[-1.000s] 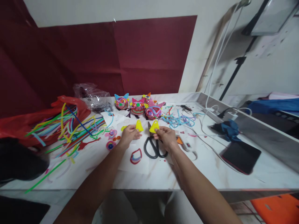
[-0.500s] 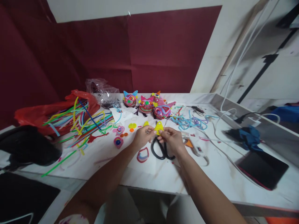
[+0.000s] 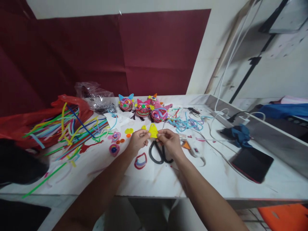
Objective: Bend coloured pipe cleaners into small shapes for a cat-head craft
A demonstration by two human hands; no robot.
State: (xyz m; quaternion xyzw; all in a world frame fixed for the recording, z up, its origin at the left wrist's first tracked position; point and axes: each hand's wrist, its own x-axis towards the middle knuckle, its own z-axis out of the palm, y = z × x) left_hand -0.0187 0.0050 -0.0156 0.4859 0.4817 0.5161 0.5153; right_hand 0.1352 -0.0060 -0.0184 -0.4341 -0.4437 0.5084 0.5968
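A small yellow triangular piece, seemingly of bent pipe cleaner (image 3: 153,131), is pinched at its edges between my two hands above the table. My left hand (image 3: 139,141) is closed on its left edge, and my right hand (image 3: 169,140) grips its right edge by thumb and fingers. Just behind my left fingers shows a second yellow piece (image 3: 143,127), partly hidden. Below my hands lie scissors with black handles (image 3: 156,153), their blades hidden. A red, white and blue pipe-cleaner loop (image 3: 141,161) rests nearer to me.
Several colourful animal heads (image 3: 143,109) stand at the back. Loose pipe cleaners (image 3: 72,122) spill from a red plastic bag (image 3: 84,107) on the left. To the right are tangled blue strands (image 3: 187,123), a glue gun (image 3: 193,149), cables and a black tablet-like object (image 3: 252,164).
My view has swung to the right, so the table's contents sit further left. Both hands still hold the yellow piece, which now shows a broader, rounder outline.
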